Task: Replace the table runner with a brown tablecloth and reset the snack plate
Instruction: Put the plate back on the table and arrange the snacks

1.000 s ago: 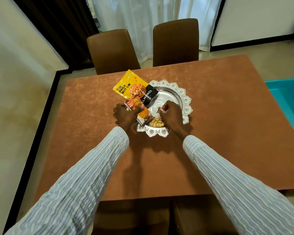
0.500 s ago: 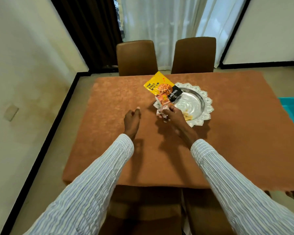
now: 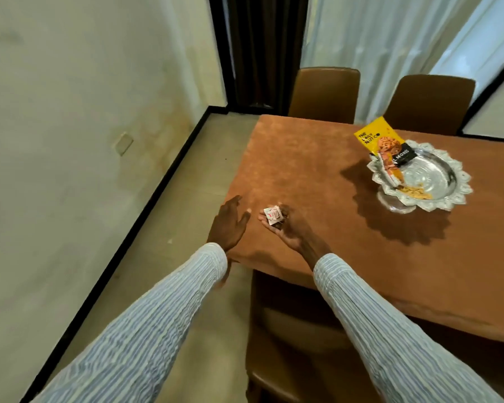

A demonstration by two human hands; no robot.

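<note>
**Hands at the near-left corner of the worktop; plate set toward the far side**

The worktop (image 3: pixel 317 181) is covered by a brown cloth (image 3: pixel 419 257) with a matte, finely mottled surface that runs flat to the near and left edges. The near-left corner lies just below the left hand (image 3: pixel 227 225). Bare floor (image 3: pixel 186 184) runs along the left edge up to a black skirting strip and a stained wall.

The left hand hangs over the left edge, fingers straight and spread, holding nothing. The right hand (image 3: pixel 288 228) is just beside it, palm turned up, fingers curled around a small crumpled white wrapper (image 3: pixel 272 215). The two hands are apart.

The plate (image 3: pixel 457 181), silver, round and scallop-edged on a low foot, stands well apart from the hands toward the far side. A glossy yellow pouch (image 3: pixel 373 135) leans over its far-left rim, with a smaller orange packet (image 3: pixel 390 167) against it. Loose nuts (image 3: pixel 413 191) lie in the bowl's near part.

Two brown chairs (image 3: pixel 326 94) stand at the far edge. One chair (image 3: pixel 288 330) is tucked under the near edge between the sleeves.
</note>
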